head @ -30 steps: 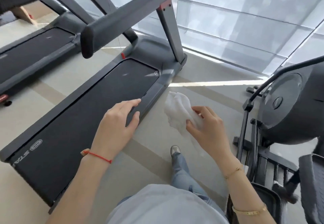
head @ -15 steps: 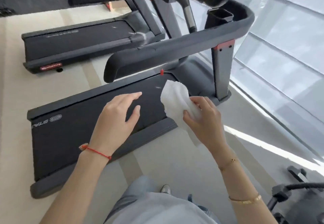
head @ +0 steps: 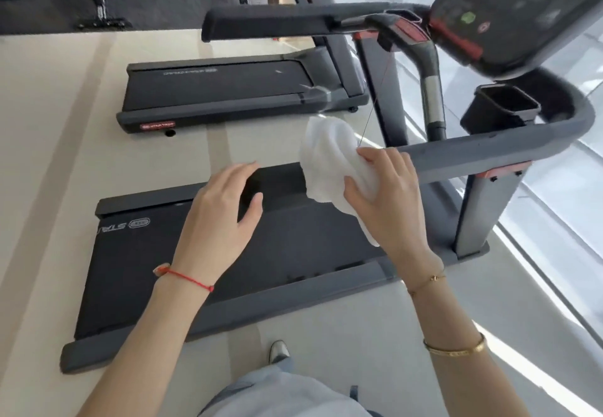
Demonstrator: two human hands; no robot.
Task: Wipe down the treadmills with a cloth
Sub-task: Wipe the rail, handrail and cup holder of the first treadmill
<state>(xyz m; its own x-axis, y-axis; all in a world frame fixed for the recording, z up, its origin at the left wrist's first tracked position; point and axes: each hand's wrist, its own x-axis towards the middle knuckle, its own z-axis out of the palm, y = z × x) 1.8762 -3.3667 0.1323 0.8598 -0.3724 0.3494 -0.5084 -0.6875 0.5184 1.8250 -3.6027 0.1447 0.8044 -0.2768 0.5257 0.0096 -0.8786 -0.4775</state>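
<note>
the right hand (head: 386, 194) grips a white cloth (head: 329, 159) beside the near treadmill's handrail (head: 483, 152). at nine o'clock of it, the left hand (head: 218, 217) hovers with relaxed fingers, empty, over the treadmill belt (head: 293, 253).

A soft white cloth (head: 329, 159), crumpled and slightly fluffy, is held beside the near dark grey treadmill (head: 228, 312). The treadmill's black running belt (head: 293, 247) looks matt and finely textured, its grey side rails smooth matt plastic. Right of the cloth, the padded grey handrail (head: 489, 152) appears matt and faintly dusty. Beyond it, an upright grip carries a shiny metal sensor band (head: 432, 103). The pale floor (head: 49, 155) has a smooth, low sheen.
</note>
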